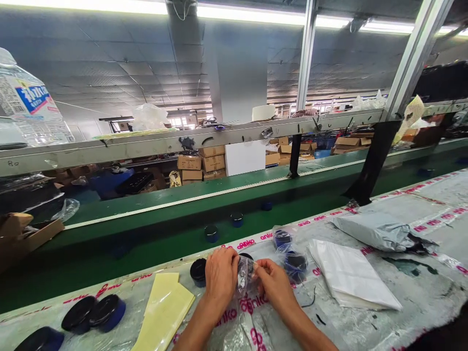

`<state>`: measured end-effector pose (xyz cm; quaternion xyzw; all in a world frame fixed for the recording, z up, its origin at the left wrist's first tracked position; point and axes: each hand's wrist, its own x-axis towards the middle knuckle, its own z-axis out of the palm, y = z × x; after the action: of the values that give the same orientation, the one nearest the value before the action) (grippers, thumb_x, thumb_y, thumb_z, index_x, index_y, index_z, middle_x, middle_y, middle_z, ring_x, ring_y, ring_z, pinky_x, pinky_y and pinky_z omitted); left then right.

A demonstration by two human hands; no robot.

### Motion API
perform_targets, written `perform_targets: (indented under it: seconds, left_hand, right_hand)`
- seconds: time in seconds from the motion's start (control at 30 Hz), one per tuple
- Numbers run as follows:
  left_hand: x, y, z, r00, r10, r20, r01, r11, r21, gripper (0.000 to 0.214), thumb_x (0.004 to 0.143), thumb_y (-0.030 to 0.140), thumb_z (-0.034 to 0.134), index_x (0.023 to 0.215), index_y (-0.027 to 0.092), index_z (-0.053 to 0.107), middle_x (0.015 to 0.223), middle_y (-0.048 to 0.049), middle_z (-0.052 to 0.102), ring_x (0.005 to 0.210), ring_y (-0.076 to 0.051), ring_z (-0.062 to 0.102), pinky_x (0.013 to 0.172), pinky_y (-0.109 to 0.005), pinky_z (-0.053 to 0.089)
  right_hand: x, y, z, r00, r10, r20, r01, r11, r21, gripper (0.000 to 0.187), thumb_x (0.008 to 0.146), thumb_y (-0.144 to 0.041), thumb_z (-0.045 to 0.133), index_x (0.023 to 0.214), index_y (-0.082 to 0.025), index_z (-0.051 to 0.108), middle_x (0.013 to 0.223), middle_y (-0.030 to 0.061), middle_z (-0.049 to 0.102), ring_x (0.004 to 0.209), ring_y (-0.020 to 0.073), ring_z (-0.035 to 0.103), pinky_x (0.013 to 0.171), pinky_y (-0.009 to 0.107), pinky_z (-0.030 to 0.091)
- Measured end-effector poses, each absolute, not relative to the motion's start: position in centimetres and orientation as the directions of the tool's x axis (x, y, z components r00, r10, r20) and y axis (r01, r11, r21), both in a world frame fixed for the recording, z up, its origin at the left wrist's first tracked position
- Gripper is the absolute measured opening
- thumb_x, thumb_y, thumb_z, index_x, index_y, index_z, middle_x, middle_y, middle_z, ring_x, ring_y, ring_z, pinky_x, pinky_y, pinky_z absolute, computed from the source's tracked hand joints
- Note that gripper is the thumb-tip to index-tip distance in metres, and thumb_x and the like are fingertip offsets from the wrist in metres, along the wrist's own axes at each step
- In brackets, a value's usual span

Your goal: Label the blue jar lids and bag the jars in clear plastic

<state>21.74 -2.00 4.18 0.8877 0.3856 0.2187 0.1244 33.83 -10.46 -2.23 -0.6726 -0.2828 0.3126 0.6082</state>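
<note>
Between my two hands is a clear plastic bag (pixel 243 282), with a dark round piece (pixel 245 256) partly visible at its top. My left hand (pixel 221 273) is closed against the bag's left side; its fingertips are partly hidden. The thumb and fingers of my right hand (pixel 274 282) pinch the bag's right edge. Just left of my left hand sits a loose blue-black round piece (pixel 198 272). Beyond my right hand lie two similar round pieces in clear bags, one farther back (pixel 282 239) and one nearer (pixel 295 263).
Yellow paper slips (pixel 164 312) and several round pieces (pixel 107 312) lie at left. A stack of white bags (pixel 353 275) and a grey plastic packet (pixel 376 231) lie at right. Round pieces (pixel 211 233) sit on the green conveyor belt (pixel 146 243). Above runs a metal rail (pixel 153 141).
</note>
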Motion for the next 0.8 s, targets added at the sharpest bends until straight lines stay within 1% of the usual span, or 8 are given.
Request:
perform_targets:
  seconds: [0.1, 0.17, 0.27, 0.4, 0.5, 0.6, 0.7, 0.8]
  left_hand:
    - [22.0, -1.6, 4.1, 0.61, 0.739, 0.287, 0.67, -0.674, 0.312, 0.022, 0.095, 0.022, 0.049, 0.093, 0.02, 0.071, 0.103, -0.0085, 0.07, 0.102, -0.028, 0.06, 0.089, -0.04, 0.037]
    - [22.1, -1.3, 4.4, 0.629, 0.731, 0.267, 0.677, -0.683, 0.275, 0.023, 0.096, 0.023, 0.047, 0.095, 0.021, 0.071, 0.106, -0.0076, 0.07, 0.109, -0.028, 0.059, 0.1, -0.045, 0.033]
    - [22.2, -0.7, 5.1, 0.677, 0.712, 0.184, 0.67, -0.701, 0.245, 0.026, 0.098, 0.022, 0.045, 0.095, 0.021, 0.071, 0.1, -0.0055, 0.074, 0.105, -0.024, 0.064, 0.111, -0.047, 0.027]
    - [22.7, 0.6, 5.8, 0.717, 0.696, 0.042, 0.675, -0.708, 0.208, 0.025, 0.098, 0.022, 0.047, 0.093, 0.02, 0.072, 0.089, -0.0054, 0.077, 0.092, -0.023, 0.07, 0.105, -0.047, 0.038]
    - [23.4, 1.4, 6.0, 0.73, 0.682, -0.045, 0.679, -0.715, 0.166, 0.021, 0.098, 0.027, 0.053, 0.093, 0.017, 0.071, 0.093, -0.0052, 0.075, 0.097, -0.022, 0.07, 0.103, -0.049, 0.044]
    - [23.9, 2.0, 5.9, 0.734, 0.665, -0.137, 0.679, -0.717, 0.157, 0.023, 0.096, 0.037, 0.061, 0.1, 0.015, 0.068, 0.102, -0.0049, 0.072, 0.098, -0.02, 0.068, 0.092, -0.044, 0.054]
    - [24.2, 2.5, 5.9, 0.748, 0.635, -0.193, 0.663, -0.724, 0.19, 0.025, 0.095, 0.038, 0.062, 0.108, 0.016, 0.066, 0.11, -0.0061, 0.07, 0.1, -0.02, 0.067, 0.09, -0.043, 0.056]
    - [24.3, 2.7, 5.7, 0.763, 0.607, -0.222, 0.646, -0.715, 0.267, 0.027, 0.095, 0.038, 0.062, 0.112, 0.017, 0.065, 0.113, -0.0067, 0.068, 0.101, -0.021, 0.067, 0.09, -0.043, 0.056]
  right_hand:
    - [34.1, -10.1, -2.4, 0.644, 0.761, -0.079, 0.052, -0.147, -0.988, 0.022, 0.085, -0.04, 0.048, 0.081, -0.021, 0.058, 0.068, 0.0013, 0.068, 0.04, 0.0129, 0.053, 0.036, 0.023, 0.035]
    - [34.3, -9.9, -2.4, 0.641, 0.765, -0.069, 0.101, -0.173, -0.98, 0.02, 0.088, -0.035, 0.045, 0.083, -0.021, 0.058, 0.069, 0.0008, 0.067, 0.041, 0.0135, 0.055, 0.038, 0.023, 0.037]
    - [34.7, -9.8, -2.4, 0.632, 0.774, -0.04, 0.198, -0.211, -0.957, 0.021, 0.093, -0.031, 0.042, 0.084, -0.021, 0.059, 0.069, 0.0001, 0.068, 0.046, 0.0147, 0.06, 0.044, 0.023, 0.042]
    - [35.0, -9.6, -2.1, 0.624, 0.781, -0.004, 0.343, -0.279, -0.897, 0.024, 0.096, -0.025, 0.041, 0.087, -0.021, 0.063, 0.074, 0.0022, 0.072, 0.051, 0.0167, 0.065, 0.051, 0.025, 0.045]
    - [35.0, -9.6, -2.0, 0.635, 0.771, 0.039, 0.457, -0.334, -0.825, 0.021, 0.096, -0.021, 0.046, 0.092, -0.021, 0.066, 0.086, 0.0067, 0.076, 0.073, 0.022, 0.072, 0.065, 0.027, 0.047]
    - [34.7, -9.6, -2.0, 0.652, 0.755, 0.073, 0.534, -0.388, -0.752, 0.02, 0.093, -0.014, 0.05, 0.095, -0.02, 0.069, 0.088, 0.0113, 0.077, 0.089, 0.028, 0.072, 0.075, 0.031, 0.046]
    - [34.6, -9.6, -2.3, 0.663, 0.743, 0.094, 0.556, -0.404, -0.726, 0.022, 0.094, -0.014, 0.048, 0.098, -0.019, 0.068, 0.083, 0.0123, 0.076, 0.086, 0.0287, 0.072, 0.074, 0.033, 0.045]
    - [34.8, -9.7, -2.7, 0.67, 0.734, 0.112, 0.53, -0.368, -0.764, 0.025, 0.093, -0.018, 0.043, 0.099, -0.018, 0.067, 0.077, 0.0129, 0.074, 0.079, 0.0296, 0.072, 0.072, 0.035, 0.046]
